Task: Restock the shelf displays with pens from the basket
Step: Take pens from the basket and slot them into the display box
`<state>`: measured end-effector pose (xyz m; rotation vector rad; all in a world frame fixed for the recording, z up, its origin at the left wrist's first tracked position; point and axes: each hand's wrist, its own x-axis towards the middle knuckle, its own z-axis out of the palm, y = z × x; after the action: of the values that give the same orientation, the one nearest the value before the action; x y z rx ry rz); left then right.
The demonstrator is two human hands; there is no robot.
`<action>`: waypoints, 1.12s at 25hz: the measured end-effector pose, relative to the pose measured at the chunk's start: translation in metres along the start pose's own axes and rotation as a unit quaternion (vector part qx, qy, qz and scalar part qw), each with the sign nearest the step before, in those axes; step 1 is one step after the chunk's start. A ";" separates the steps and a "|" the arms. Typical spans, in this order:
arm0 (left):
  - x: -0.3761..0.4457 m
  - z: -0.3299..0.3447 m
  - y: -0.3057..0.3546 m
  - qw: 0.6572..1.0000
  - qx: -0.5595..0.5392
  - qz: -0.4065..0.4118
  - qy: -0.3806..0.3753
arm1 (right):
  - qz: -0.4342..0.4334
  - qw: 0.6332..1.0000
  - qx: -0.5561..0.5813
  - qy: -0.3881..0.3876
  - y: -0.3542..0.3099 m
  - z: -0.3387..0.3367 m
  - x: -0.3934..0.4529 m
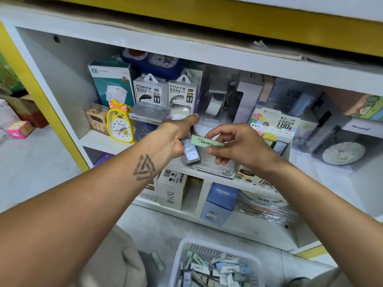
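My right hand (234,146) pinches a small pale green box (207,141) between thumb and fingers, in front of the middle shelf. My left hand (176,133) reaches to the shelf, its thumb stretched forward, and its fingers curl round a small clear case (192,156) with a printed card inside. The case leans over the open display box (217,168) marked 2B on the shelf edge. A white basket (182,253) with several small pen boxes in pale green, blue and white stands on the floor at the bottom.
The shelf holds two power bank boxes (165,92), a yellow duck clock (120,125), a teal box (113,81) and a lead refill display (273,125). Lower shelf: a blue CRUHRE box (221,199). One green box (158,260) lies on the floor beside the basket.
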<state>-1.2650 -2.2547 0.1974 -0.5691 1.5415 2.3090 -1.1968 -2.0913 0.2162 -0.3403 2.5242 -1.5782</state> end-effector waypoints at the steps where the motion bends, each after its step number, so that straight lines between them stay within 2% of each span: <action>1: 0.000 -0.002 0.000 1.000 0.019 0.002 0.003 | -0.003 1.000 0.005 0.011 0.005 -0.006 0.001; 3: 0.000 -0.003 0.000 0.998 0.057 -0.004 0.002 | 0.006 0.999 -0.017 0.044 0.014 -0.019 0.005; 5: -0.003 -0.005 0.001 0.997 0.074 -0.015 -0.008 | 0.004 0.992 -0.098 0.078 0.023 -0.028 0.012; 11: -0.014 -0.016 0.001 0.992 0.110 -0.044 -0.040 | -0.117 0.964 -0.182 0.157 0.042 -0.005 0.028; 13: -0.014 -0.021 0.003 0.992 0.107 -0.055 -0.044 | -0.131 0.963 -0.182 0.150 0.048 0.005 0.034; 18: -0.013 -0.027 0.006 0.991 0.114 -0.056 -0.043 | -0.090 0.975 -0.173 0.103 0.057 0.019 0.040; 22: -0.017 -0.027 0.008 0.989 0.110 -0.071 -0.062 | -0.093 0.962 -0.252 0.049 0.056 0.021 0.038; 24: -0.018 -0.027 0.008 0.991 0.088 -0.069 -0.074 | -0.104 0.951 -0.287 0.046 0.050 0.022 0.036; 26: -0.019 -0.024 0.008 0.993 0.062 -0.057 -0.084 | -0.108 0.957 -0.253 0.092 0.040 0.020 0.034; 28: -0.020 -0.019 0.008 0.993 0.044 -0.047 -0.095 | -0.057 0.988 -0.091 0.112 0.030 0.014 0.029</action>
<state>-1.2483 -2.2759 0.2069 -0.3798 1.4850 2.1464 -1.2249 -2.0985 0.1827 -0.3522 2.8789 -1.5037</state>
